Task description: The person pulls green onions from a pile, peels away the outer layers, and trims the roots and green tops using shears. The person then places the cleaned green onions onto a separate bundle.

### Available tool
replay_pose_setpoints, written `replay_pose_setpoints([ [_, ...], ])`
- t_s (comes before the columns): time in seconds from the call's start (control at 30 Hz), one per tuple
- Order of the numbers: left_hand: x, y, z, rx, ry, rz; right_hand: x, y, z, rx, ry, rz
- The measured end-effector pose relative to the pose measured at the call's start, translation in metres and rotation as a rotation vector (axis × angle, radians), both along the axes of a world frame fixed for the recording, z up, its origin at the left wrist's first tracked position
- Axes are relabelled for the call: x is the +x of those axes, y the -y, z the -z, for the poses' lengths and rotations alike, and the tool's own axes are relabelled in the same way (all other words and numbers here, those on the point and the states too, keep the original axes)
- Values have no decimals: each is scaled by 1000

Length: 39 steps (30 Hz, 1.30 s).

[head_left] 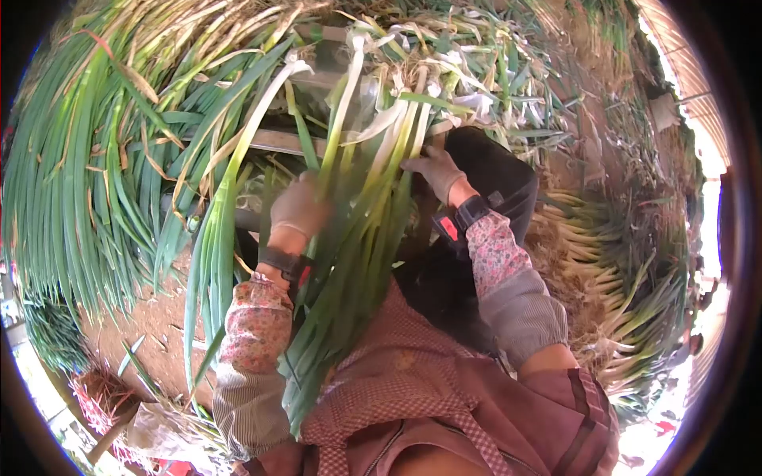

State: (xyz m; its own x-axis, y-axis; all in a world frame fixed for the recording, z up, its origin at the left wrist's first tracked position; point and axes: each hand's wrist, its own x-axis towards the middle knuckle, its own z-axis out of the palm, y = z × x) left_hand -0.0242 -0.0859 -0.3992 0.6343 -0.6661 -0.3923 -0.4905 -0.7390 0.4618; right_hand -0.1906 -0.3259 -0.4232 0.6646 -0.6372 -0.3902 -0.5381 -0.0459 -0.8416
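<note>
A bunch of green onions (pixel 369 202) lies across my lap, white ends pointing away and green leaves hanging toward my apron. At its left edge is my left hand (pixel 300 208), gloved and smeared by motion, so its fingers do not show clearly. My right hand (pixel 436 172), also gloved, has its fingers closed around the stalks on the bunch's right side. One separate green onion (pixel 246 147) lies to the left of the bunch, its pale stem slanting up. Loose peeled skins (pixel 476 103) and roots lie beyond my hands.
A large heap of green onions (pixel 87 182) fills the left side. On the right, a row of green onions (pixel 595 270) lies with roots toward me. Bare soil (pixel 151 337) shows at lower left, near a whitish plastic sheet (pixel 171 428). Dark fabric (pixel 496 170) is beside my right hand.
</note>
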Motion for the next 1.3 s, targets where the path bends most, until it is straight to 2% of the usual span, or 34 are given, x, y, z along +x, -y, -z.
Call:
replay_pose_setpoints([
  [0.03, -8, 1, -14, 54, 220, 0, -1, -3, -3, 109, 65, 50],
  [0.13, -13, 5, -28, -69, 243, 25, -4, -11, -22, 275, 121, 110],
  [0.17, -16, 6, -21, -157, 171, 124, -4, -14, -30, 307, 116, 114],
  [0.27, -38, 25, -15, -107, -89, 249, 12, -33, -40, 243, 26, 74],
  [0.3, -38, 28, -6, -138, -85, 237, 17, -34, -30, 272, -34, 79],
  [0.37, -36, 36, 17, -201, -75, 211, 11, -28, -24, 378, 85, 52],
  [0.47, -19, 32, 40, -425, -388, 90, -2, -16, 12, 436, 211, -6],
  [0.53, -18, 32, 24, -383, -421, 199, -2, -19, 0, 530, 194, 47],
  [0.6, -21, 41, 24, -361, -422, 208, -4, -22, -26, 709, 98, 200],
  [0.67, -28, 46, 29, -389, -314, 260, -17, -14, 2, 425, 198, 0],
  [0.73, -35, 49, 26, -438, -247, 230, -13, -19, -9, 356, 190, 2],
  [0.8, -43, 50, 19, -481, -279, 101, -3, -29, -40, 505, 75, 209],
  [0.9, -40, 49, 7, -485, -317, 74, 2, -34, -66, 656, 162, 297],
  [1.0, -43, 48, -11, -469, -325, -82, -14, -31, -45, 294, 471, -77],
  [1.03, -35, 44, 27, -555, -344, -8, -14, -39, -71, 561, 464, 42],
  [1.07, -21, 35, 97, -640, -360, 60, -13, -47, -97, 813, 453, 202],
  [1.1, -18, 30, 114, -615, -219, 243, -21, -48, -100, 754, 479, 213],
  [1.13, -16, 27, 115, -609, -69, 411, -28, -47, -106, 694, 505, 227],
  [1.2, -29, 28, 101, -326, 546, 963, -38, -58, -130, 695, 735, 376],
  [1.23, -32, 27, 85, -446, 284, 977, -44, -49, -132, 872, 919, 212],
  [1.3, -43, 26, 57, -436, -27, 463, -36, -47, -146, 833, 969, 223],
])
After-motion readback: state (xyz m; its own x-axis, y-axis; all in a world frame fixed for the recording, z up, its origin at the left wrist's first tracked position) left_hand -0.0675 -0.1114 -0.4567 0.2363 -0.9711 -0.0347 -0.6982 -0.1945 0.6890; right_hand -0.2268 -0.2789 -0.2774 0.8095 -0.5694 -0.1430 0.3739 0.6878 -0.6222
